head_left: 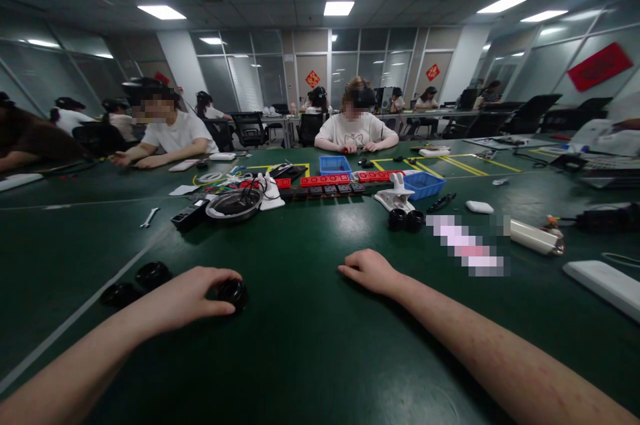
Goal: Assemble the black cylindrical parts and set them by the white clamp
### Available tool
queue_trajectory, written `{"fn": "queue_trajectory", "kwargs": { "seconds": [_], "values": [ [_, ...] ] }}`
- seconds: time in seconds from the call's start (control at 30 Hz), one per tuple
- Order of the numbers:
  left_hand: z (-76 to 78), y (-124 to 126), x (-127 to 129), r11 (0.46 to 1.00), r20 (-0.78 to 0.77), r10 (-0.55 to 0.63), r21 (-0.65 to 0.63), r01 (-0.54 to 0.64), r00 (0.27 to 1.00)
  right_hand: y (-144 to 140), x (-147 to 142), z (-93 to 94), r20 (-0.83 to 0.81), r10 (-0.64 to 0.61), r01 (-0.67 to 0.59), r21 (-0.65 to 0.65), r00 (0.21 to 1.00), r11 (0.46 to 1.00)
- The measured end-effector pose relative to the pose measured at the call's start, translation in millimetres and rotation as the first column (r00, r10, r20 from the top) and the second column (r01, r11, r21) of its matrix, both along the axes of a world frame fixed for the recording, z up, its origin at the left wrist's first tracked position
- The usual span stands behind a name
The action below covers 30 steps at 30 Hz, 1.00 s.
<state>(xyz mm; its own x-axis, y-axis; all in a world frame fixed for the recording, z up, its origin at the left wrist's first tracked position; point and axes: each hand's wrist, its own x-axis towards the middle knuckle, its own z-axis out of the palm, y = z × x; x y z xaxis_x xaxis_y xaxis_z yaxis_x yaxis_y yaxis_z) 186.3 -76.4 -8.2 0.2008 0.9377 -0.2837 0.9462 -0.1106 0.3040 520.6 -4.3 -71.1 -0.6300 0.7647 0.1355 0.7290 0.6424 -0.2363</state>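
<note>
My left hand [207,292] is closed around the side of a glossy black round piece [233,293], thumb in front and fingers behind. The piece is on or just over the green table; I cannot tell which. Two similar black round pieces [153,274] sit side by side to the left, beyond my left forearm. My right hand [371,270] rests on the table with its fingers curled in, and nothing shows in them. Farther off to its right stand two more black round pieces [406,219], touching each other.
Red power sockets [325,180] run across the middle of the table [300,358]. Around them are a metal bowl [234,204], a white clamp [396,193], and blue baskets [424,185]. A wrench [149,217] lies left, a white bar [605,286] right. Co-workers [357,125] sit opposite.
</note>
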Motion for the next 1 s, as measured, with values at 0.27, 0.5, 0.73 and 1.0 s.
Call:
{"fn": "queue_trajectory", "kwargs": {
  "seconds": [0.27,0.5,0.73,1.0],
  "values": [
    [18.7,-38,31,0.986,0.056,-0.107,-0.123,0.113,0.993,1,0,-1.2,-0.006,-0.005,0.005,-0.006,1.0,1.0],
    [30.3,-63,54,0.963,0.124,-0.135,-0.217,0.16,0.983,1,0,-2.9,-0.021,-0.002,0.002,0.0,1.0,1.0],
    [33.7,-69,74,0.947,0.174,-0.196,-0.223,0.233,0.965,2,1,-2.9,-0.055,0.004,-0.004,0.0,0.998,1.0],
    [44.1,-67,113,0.909,0.164,-0.349,-0.181,0.375,0.923,0,3,6.5,-0.133,0.018,-0.024,-0.04,0.991,0.999]
  ]
}}
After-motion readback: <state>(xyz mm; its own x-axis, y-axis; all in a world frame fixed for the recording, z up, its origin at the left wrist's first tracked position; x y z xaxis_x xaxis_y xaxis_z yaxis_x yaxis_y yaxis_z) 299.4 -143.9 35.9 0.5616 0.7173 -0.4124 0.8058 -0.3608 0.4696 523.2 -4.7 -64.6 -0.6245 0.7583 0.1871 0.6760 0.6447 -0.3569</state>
